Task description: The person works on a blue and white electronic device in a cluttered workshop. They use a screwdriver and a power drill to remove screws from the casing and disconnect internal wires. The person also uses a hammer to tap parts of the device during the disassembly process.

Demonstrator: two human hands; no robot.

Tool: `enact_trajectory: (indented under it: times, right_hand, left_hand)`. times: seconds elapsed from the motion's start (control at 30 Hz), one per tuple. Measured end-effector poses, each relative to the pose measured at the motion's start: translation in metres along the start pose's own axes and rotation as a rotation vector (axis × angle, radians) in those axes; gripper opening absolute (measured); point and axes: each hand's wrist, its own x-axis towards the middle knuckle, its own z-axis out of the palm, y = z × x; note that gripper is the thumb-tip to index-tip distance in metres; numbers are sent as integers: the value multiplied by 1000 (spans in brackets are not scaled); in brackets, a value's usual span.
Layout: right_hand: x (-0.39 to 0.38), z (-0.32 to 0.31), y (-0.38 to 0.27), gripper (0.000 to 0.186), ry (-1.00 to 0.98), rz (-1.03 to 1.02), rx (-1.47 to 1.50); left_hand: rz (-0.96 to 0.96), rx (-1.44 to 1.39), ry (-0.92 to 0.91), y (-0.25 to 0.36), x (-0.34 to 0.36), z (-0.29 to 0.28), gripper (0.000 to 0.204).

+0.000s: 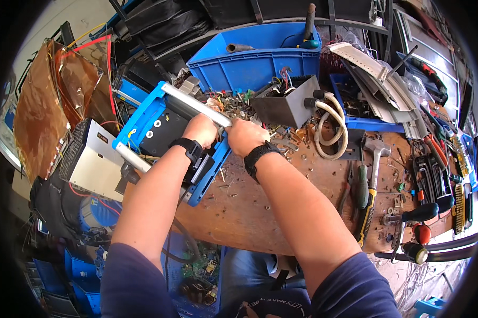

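A blue open-frame casing point(143, 114) with silver metal rails stands tilted on the near left part of the wooden workbench. Its inside shows a dark panel with white rings. My left hand point(201, 130), a dark watch on its wrist, reaches into the casing with fingers curled beside the upper silver rail point(196, 103); its fingertips are hidden. At the right end of that rail, my right hand point(247, 136) is closed round the casing's corner. A dark band circles that wrist.
Screws and scraps litter the workbench point(239, 222). Behind stand a blue bin point(249, 66) and a grey metal box point(289, 100) by a coiled pale hose point(329, 132). A hammer point(377, 151), green-handled screwdriver point(361, 188) and pliers point(347, 188) lie right. A pale box point(93, 159) stands left.
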Motion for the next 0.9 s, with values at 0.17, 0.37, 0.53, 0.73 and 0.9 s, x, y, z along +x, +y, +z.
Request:
enact_trajectory:
  times: [0.17, 0.37, 0.53, 0.73, 0.9]
  right_hand:
    - [-5, -1, -8, 37, -58, -3, 12]
    - [-8, -1, -8, 30, -4, 24, 30]
    - [-2, 0, -3, 36, -32, 40, 23]
    - [-6, -2, -4, 30, -12, 14, 22]
    - [-5, 0, -3, 30, 18, 34, 37]
  left_hand:
    - [259, 135, 183, -36, 12, 11, 37]
    - [176, 72, 120, -15, -1, 3, 28]
    - [206, 23, 107, -10, -5, 1, 22]
    - [211, 47, 125, -7, -14, -2, 13]
    - [233, 87, 131, -3, -16, 1, 19]
